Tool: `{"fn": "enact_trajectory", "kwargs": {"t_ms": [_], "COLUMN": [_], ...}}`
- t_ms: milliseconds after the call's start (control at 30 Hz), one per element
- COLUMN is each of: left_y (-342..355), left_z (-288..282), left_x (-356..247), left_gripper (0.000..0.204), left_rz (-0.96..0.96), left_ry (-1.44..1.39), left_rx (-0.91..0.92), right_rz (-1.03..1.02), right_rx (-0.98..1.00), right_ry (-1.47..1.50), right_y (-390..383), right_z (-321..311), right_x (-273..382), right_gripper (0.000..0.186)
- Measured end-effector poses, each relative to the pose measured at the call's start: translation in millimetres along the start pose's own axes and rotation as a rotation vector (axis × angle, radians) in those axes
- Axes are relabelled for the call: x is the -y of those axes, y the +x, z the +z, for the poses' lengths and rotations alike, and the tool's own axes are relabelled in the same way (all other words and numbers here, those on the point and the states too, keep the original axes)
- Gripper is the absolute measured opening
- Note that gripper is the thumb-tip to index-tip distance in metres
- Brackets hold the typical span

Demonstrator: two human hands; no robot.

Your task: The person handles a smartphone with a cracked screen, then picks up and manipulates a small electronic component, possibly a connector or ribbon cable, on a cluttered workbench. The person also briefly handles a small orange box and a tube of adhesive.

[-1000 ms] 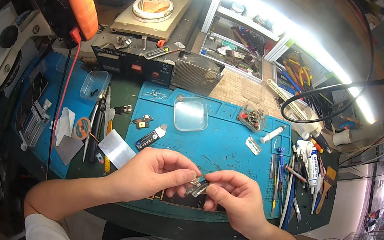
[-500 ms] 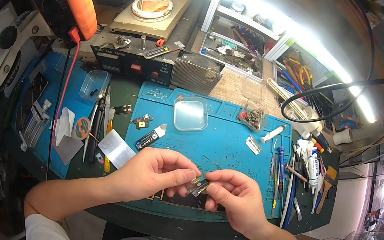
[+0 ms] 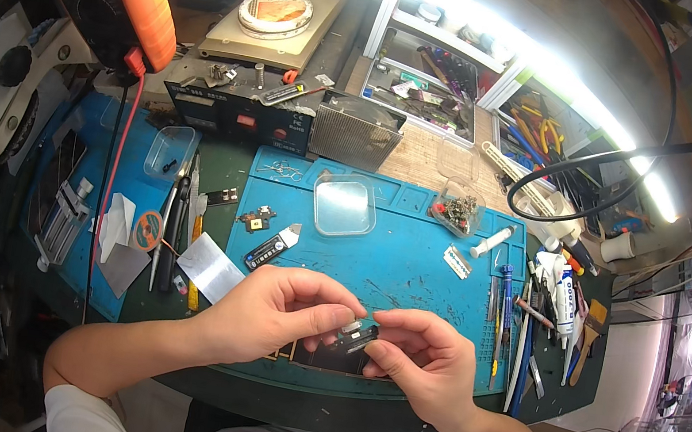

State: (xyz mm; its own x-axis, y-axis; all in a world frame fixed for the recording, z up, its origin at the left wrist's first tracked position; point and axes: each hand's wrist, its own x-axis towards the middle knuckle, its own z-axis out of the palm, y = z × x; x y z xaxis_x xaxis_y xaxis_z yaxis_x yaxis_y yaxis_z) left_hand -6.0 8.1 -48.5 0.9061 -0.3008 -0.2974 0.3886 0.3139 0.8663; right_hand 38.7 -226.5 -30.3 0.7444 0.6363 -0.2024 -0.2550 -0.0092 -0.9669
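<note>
A small dark electronic part with silvery patches is held up near the front edge of the blue mat. My left hand pinches its left side between thumb and fingers. At its right end, my right hand is closed with thumb and index fingertip at the part's edge. Below my hands, a dark flat piece with gold-coloured edging lies partly hidden. Just beyond my left hand are a black-and-white blade packet and a small dark circuit piece.
A clear plastic tray, a tub of small metal parts, a razor blade and a syringe lie farther back. Screwdrivers and a glue tube crowd the right. A silvery sheet lies left; a red cable hangs there.
The small electronic part has tilted slightly between my fingers, showing more of its dark side. My right fingers have shifted a little; the left hand stays nearly still.
</note>
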Motion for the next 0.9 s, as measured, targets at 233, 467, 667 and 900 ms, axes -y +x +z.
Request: {"fn": "enact_trajectory", "kwargs": {"t_ms": [233,467,667,900], "left_y": [0.6,0.2,-0.4,-0.7], "left_z": [-0.3,-0.6,-0.4,2.2], "left_x": [1.5,1.2,1.9,-2.2], "left_gripper": [0.019,0.021,0.027,0.027], "left_rz": [0.026,0.04,0.05,0.05], "left_ry": [0.01,0.038,0.043,0.038], "left_rx": [-0.006,-0.006,-0.005,-0.019], "right_rz": [-0.027,-0.011,-0.015,-0.023], "right_rx": [-0.001,-0.032,-0.065,-0.076], "right_ry": [-0.033,-0.081,-0.111,-0.125], "right_y": [-0.1,0.4,2.0,2.9], "right_z": [0.0,1.4,0.2,0.3], "right_x": [-2.0,-0.4,-4.2,-4.4], "right_gripper": [0.031,0.031,0.03,0.028]}}
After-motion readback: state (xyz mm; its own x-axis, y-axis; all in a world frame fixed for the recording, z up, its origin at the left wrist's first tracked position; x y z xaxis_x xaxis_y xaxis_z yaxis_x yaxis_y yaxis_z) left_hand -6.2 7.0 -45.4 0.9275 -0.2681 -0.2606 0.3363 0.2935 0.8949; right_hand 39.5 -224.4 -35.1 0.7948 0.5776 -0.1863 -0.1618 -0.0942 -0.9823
